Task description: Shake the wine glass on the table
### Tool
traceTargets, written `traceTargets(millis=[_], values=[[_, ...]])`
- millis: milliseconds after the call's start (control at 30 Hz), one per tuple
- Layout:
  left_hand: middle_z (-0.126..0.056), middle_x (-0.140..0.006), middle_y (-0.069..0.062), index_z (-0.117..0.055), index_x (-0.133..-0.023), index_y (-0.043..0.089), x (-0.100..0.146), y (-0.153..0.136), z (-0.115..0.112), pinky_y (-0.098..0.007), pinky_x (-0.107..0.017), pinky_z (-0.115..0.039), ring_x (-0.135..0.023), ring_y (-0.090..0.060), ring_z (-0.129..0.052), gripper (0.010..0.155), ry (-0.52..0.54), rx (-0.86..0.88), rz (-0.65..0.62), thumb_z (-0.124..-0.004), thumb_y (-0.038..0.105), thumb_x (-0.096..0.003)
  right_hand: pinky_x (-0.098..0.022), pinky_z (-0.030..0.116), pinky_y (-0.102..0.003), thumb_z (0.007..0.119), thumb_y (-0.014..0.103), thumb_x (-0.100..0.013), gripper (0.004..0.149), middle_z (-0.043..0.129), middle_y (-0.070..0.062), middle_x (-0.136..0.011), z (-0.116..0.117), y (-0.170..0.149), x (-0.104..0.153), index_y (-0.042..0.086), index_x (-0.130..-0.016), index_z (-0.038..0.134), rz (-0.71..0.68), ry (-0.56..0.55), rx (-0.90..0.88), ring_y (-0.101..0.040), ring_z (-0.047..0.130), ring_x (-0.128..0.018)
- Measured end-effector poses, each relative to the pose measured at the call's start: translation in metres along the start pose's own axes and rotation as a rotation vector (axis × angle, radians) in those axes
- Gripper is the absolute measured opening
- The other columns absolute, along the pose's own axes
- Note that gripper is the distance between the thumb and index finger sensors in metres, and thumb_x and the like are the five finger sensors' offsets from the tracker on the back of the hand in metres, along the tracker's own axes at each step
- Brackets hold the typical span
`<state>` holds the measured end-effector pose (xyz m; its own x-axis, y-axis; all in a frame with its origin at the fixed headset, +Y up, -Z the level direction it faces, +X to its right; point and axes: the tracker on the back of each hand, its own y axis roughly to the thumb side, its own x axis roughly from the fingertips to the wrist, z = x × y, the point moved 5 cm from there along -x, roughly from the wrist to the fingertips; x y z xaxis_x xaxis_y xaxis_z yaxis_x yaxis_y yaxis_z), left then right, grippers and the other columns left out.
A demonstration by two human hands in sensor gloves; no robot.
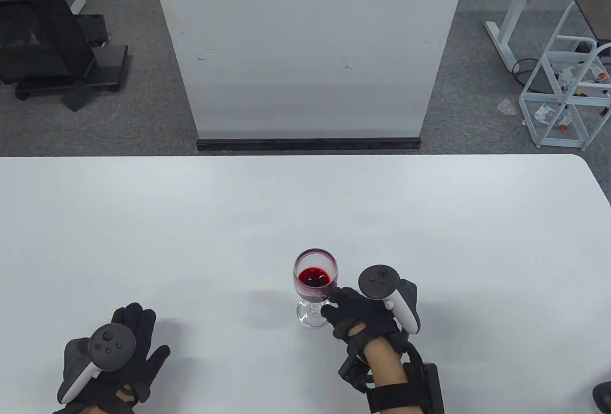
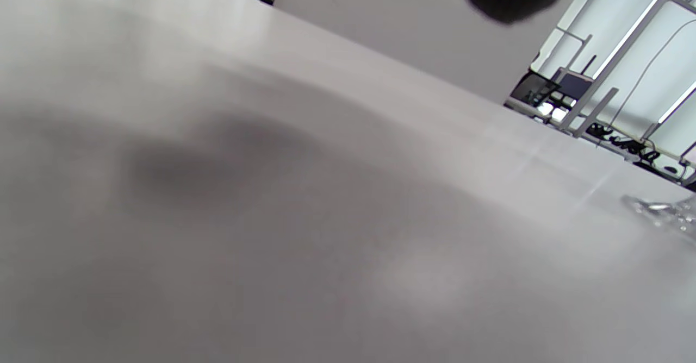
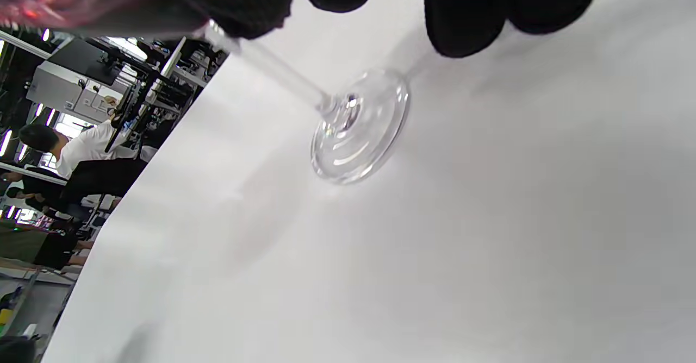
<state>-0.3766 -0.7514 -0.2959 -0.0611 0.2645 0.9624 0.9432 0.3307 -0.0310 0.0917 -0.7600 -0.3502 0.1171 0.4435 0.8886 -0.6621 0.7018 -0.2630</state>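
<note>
A clear wine glass [image 1: 315, 285] with a little red wine stands on the white table [image 1: 305, 204], near the front edge and right of the middle. My right hand [image 1: 332, 304] grips it from the right, fingers closed around the top of the stem just under the bowl. In the right wrist view the stem [image 3: 283, 75] runs down from my gloved fingers [image 3: 462, 15] to the round foot [image 3: 361, 129] at the table surface. My left hand [image 1: 143, 333] rests palm down on the table at the front left, fingers spread, holding nothing. The foot of the glass [image 2: 660, 211] shows at the right edge of the left wrist view.
A white panel with a black base [image 1: 308, 144] stands on the floor behind the table's far edge. A black stand [image 1: 52, 46] is at the far left, and a white rack [image 1: 568, 85] at the far right.
</note>
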Motion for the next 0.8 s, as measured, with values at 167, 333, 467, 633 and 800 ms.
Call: traceTargets(millis=[167,333,467,633,800], values=[[-0.002,-0.112,0.002,-0.02,-0.104,0.028,0.0,0.0,0.0,-0.044,-0.075,-0.004,-0.104,-0.026,0.001,0.076,0.001,-0.007,0.005,-0.06,0.056,-0.0467,-0.064,0.063,-0.058,0.072,0.046,-0.052,0.061,0.045,-0.011,-0.113,-0.043,-0.013,0.034,0.018,-0.103,0.054,-0.052,-0.207,0.108,-0.041,0.059,-0.097],[-0.002,-0.112,0.002,-0.019,-0.104,0.029,0.0,0.001,0.0,-0.044,-0.075,-0.004,-0.104,-0.026,0.002,0.076,0.003,-0.012,0.008,-0.06,0.056,-0.0468,-0.067,0.058,-0.06,0.072,0.047,-0.051,0.06,0.044,-0.008,-0.114,-0.071,-0.034,0.069,0.02,-0.102,0.055,-0.103,-0.39,0.333,-0.04,0.054,-0.1],[-0.002,-0.112,0.003,-0.019,-0.104,0.029,-0.001,-0.001,0.0,-0.044,-0.075,-0.004,-0.104,-0.026,0.002,0.076,0.006,-0.017,0.02,-0.06,0.056,-0.0467,-0.069,0.057,-0.061,0.072,0.047,-0.05,0.06,0.044,-0.007,-0.114,-0.075,-0.052,0.089,0.021,-0.102,0.056,-0.121,-0.485,0.465,-0.039,0.053,-0.102],[-0.002,-0.112,0.003,-0.019,-0.104,0.029,-0.001,-0.002,0.0,-0.044,-0.075,-0.004,-0.104,-0.026,0.002,0.076,0.011,-0.018,0.026,-0.06,0.056,-0.0468,-0.07,0.056,-0.061,0.072,0.047,-0.05,0.06,0.043,-0.006,-0.114,-0.068,-0.064,0.101,0.022,-0.102,0.055,-0.125,-0.508,0.54,-0.038,0.052,-0.103],[-0.002,-0.112,0.002,-0.019,-0.104,0.029,0.0,-0.002,0.001,-0.044,-0.075,-0.004,-0.104,-0.026,0.002,0.076,0.017,-0.022,0.028,-0.06,0.056,-0.0466,-0.072,0.051,-0.061,0.071,0.048,-0.05,0.061,0.039,-0.004,-0.115,-0.057,-0.069,0.104,0.024,-0.103,0.053,-0.11,-0.514,0.625,-0.037,0.045,-0.105]])
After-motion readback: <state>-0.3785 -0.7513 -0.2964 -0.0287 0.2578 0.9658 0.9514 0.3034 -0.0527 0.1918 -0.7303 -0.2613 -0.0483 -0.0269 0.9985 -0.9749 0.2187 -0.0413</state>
